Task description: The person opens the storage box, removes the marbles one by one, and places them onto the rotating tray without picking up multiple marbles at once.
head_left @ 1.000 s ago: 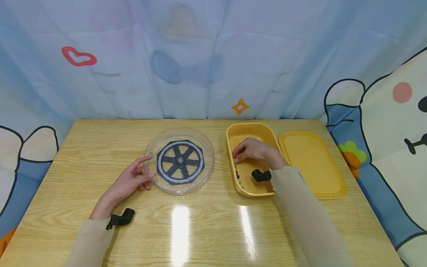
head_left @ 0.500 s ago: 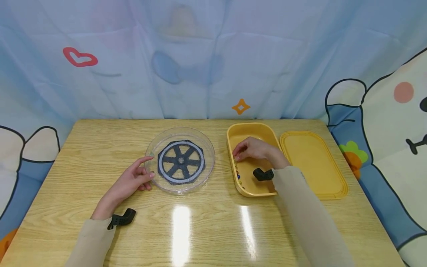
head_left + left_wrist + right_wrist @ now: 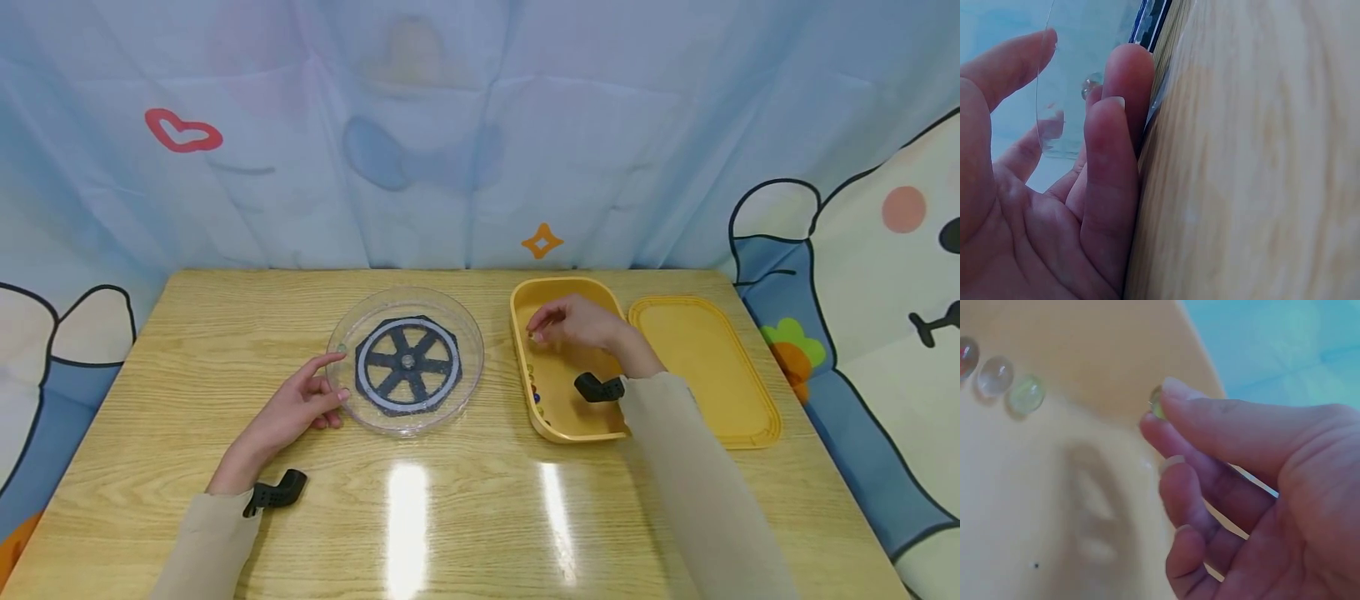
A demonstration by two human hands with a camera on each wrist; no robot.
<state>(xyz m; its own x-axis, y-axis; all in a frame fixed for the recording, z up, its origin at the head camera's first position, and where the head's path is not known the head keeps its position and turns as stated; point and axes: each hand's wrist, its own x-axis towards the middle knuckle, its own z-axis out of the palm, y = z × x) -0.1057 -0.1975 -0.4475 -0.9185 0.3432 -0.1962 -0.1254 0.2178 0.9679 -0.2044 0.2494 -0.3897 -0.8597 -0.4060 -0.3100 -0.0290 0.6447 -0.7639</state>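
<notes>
At the left rim of a round clear dish (image 3: 471, 329), my left hand (image 3: 292, 408) grips the edge, thumb and forefinger reaching over it and other fingers outside. A dark six-spoked wheel shape (image 3: 407, 362) shows at the dish's middle. Near the left forefinger, a small greenish marble (image 3: 342, 348) lies in the dish. My right hand (image 3: 581, 323), over the yellow box (image 3: 572, 429), pinches a yellow-green glass marble (image 3: 1157, 403) between thumb and forefinger. Several marbles (image 3: 1026, 395) lie along the box's left side, one of them blue (image 3: 536, 398).
A yellow lid (image 3: 705, 375) lies on the wooden table (image 3: 480, 517) to the right of the box. Behind the table hangs a light blue printed curtain (image 3: 465, 150).
My right hand has risen from the marbles by the box's left wall and moved slightly back and right, a marble in its fingertips. My left hand keeps its place on the dish.
</notes>
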